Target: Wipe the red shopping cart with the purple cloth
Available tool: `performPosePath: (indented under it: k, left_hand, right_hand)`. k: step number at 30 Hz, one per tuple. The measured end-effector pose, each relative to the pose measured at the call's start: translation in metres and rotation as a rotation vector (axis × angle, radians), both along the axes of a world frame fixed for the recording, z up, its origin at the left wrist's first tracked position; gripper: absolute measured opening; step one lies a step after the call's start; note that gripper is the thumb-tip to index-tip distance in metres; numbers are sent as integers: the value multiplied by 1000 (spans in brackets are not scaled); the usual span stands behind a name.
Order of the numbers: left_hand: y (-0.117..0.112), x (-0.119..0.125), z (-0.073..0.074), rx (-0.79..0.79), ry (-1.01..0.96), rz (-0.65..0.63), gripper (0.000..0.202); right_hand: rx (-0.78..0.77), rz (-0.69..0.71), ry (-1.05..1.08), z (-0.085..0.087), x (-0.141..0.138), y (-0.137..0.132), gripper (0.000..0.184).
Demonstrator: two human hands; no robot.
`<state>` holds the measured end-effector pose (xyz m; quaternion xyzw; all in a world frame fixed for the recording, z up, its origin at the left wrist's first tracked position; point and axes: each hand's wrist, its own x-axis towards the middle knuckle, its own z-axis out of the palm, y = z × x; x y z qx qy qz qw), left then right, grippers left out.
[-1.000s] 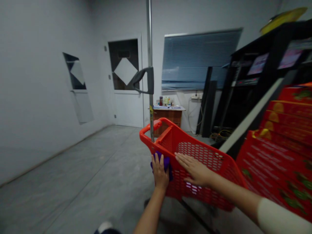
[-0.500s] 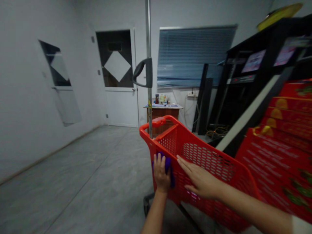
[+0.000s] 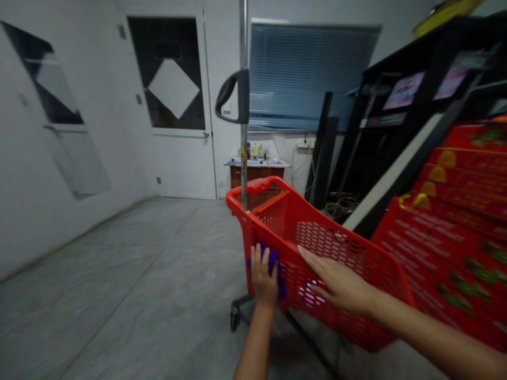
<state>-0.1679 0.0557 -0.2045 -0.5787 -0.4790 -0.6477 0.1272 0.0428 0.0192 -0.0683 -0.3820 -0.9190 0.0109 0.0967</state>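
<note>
A red plastic shopping cart (image 3: 273, 237) with perforated walls stands in front of me, its handle end farthest away. My left hand (image 3: 264, 277) presses a purple cloth (image 3: 281, 285) against the outside of the near side wall, below the rim. Part of the cloth bulges out beyond my fingers; the rest is hidden under the palm. Farther along the same side, my right hand (image 3: 336, 282) lies with straight fingers, the fingertips at the top rim. Nothing shows in that hand.
A metal pole (image 3: 243, 148) with a dark grey grip (image 3: 233, 97) rises at the cart's handle end. Red printed boxes (image 3: 447, 243) and a black rack (image 3: 380, 95) crowd the right. A small desk (image 3: 257, 168) stands behind, near a white door (image 3: 184, 166). A caster wheel (image 3: 234, 319) shows below the cart.
My right hand has slid a little to the right along the cart's rim. My left hand stays on the cloth at nearly the same spot. The camera view has shifted slightly.
</note>
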Motion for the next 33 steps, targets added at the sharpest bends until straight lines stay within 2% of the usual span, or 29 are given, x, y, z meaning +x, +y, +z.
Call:
performPosePath:
  k: [2, 4, 8, 11, 15, 18, 22, 25, 29, 33]
  left_hand:
    - [8, -1, 6, -80, -115, 13, 50]
    - [10, 11, 6, -111, -150, -7, 54]
    - [3, 39, -10, -6, -70, -59, 49]
    - [7, 32, -18, 62, 54, -107, 46]
    - [18, 12, -15, -12, -132, -17, 46]
    - [15, 24, -13, -53, -205, -16, 46]
    - [3, 50, -17, -8, -105, -31, 54]
    - [5, 46, -16, 45, -60, 10, 37]
    - [14, 29, -10, 57, -126, 101, 33]
    - [5, 47, -11, 81, -101, 90, 28]
  right_hand:
    - [4, -41, 8, -4, 9, 0, 86]
    - [-4, -48, 9, -6, 14, 0, 87]
    - [-24, -31, -13, -4, 11, 5, 85]
    - [-35, -30, -22, 3, 12, 6, 84]
    - [-64, -71, -27, 6, 23, -1, 84]
    - [-96, -130, -3, 3, 27, -8, 84]
    - [-119, -139, 8, -1, 26, -11, 86]
    - [-129, -134, 19, 0, 26, -10, 85]
    - [-133, -123, 42, 3, 27, -11, 86]
    - [-135, -103, 34, 3, 26, -11, 87]
